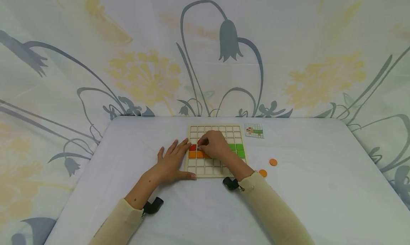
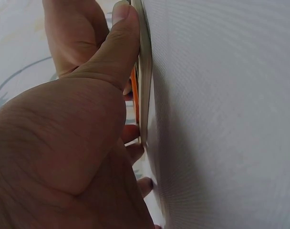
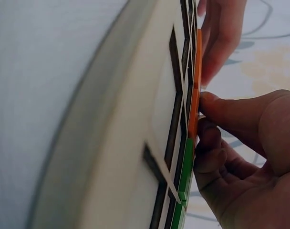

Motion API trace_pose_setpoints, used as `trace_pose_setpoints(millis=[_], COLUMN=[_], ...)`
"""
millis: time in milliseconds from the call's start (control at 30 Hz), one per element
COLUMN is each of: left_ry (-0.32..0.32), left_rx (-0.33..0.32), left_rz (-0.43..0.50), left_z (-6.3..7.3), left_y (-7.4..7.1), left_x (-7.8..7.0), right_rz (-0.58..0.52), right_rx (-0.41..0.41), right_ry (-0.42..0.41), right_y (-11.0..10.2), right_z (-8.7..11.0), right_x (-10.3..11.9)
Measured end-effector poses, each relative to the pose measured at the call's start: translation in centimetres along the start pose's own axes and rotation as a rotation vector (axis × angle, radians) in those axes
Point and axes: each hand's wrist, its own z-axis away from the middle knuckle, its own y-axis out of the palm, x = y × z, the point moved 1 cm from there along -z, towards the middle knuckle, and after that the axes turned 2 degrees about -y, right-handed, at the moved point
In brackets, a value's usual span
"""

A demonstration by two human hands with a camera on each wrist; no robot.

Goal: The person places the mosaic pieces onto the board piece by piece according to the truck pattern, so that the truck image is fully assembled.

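Observation:
A cream gridded board (image 1: 208, 176) lies on the table, with a red tile (image 1: 193, 147), a row of orange tiles (image 1: 192, 154) and several green tiles (image 1: 240, 154) in its cells. My left hand (image 1: 173, 165) is spread at the board's left side; its fingertips touch the left edge and its thumb rests at the lower corner. Over the grid, my right hand (image 1: 216, 145) has thumb and index finger together on a small blue piece (image 1: 198, 149), mostly hidden, beside the red tile. In the right wrist view, the thumb comes down close to the orange tiles (image 3: 194, 112).
A small picture card (image 1: 254, 130) with a coloured grid pattern lies just right of the board's far corner. Two orange discs (image 1: 273, 162) sit on the white table to the right of the board. Patterned fabric (image 1: 205, 60) hangs behind the table's far edge.

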Motion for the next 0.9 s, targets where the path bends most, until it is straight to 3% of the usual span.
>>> trace_pose_setpoints(millis=[600,900], left_ry=[-0.002,-0.024], left_rx=[-0.005,-0.001], left_rz=[0.001,-0.001], left_z=[-0.2,-0.2], left_y=[0.1,0.1], left_x=[-0.1,-0.2], right_rz=[-0.016,-0.008], right_rx=[0.039,-0.024], right_ry=[-0.079,-0.099], right_y=[-0.8,-4.5], right_z=[0.2,3.7], right_x=[-0.6,-2.2])
